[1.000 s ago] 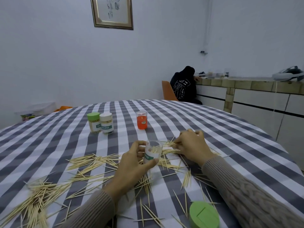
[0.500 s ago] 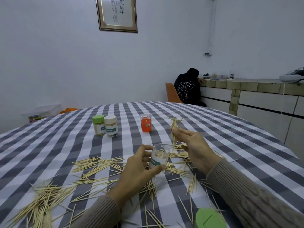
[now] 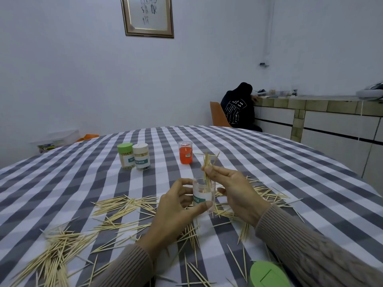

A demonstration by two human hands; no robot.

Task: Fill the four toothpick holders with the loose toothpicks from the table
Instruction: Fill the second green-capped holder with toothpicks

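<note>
My left hand (image 3: 176,210) grips a clear, lidless toothpick holder (image 3: 204,195) with a teal label, held just above the table. My right hand (image 3: 230,187) pinches a small bunch of toothpicks (image 3: 207,166) upright, their lower tips inside the holder's mouth. Two filled holders stand at the back, one with a green lid (image 3: 125,155) and one with a white lid (image 3: 141,156). An orange holder (image 3: 185,152) stands to their right. Loose toothpicks (image 3: 122,206) lie scattered over the checked tablecloth, with a thick heap (image 3: 53,251) at the near left.
A green lid (image 3: 268,274) lies at the near right edge of the round table (image 3: 290,172). A seated person in dark clothes (image 3: 238,108) is at a tiled counter (image 3: 331,112) beyond the table. An orange chair (image 3: 217,117) stands there.
My right hand picked a bunch of toothpicks off the table, raised it, and lowered its tips into the holder in my left hand. The camera view tilted slightly.
</note>
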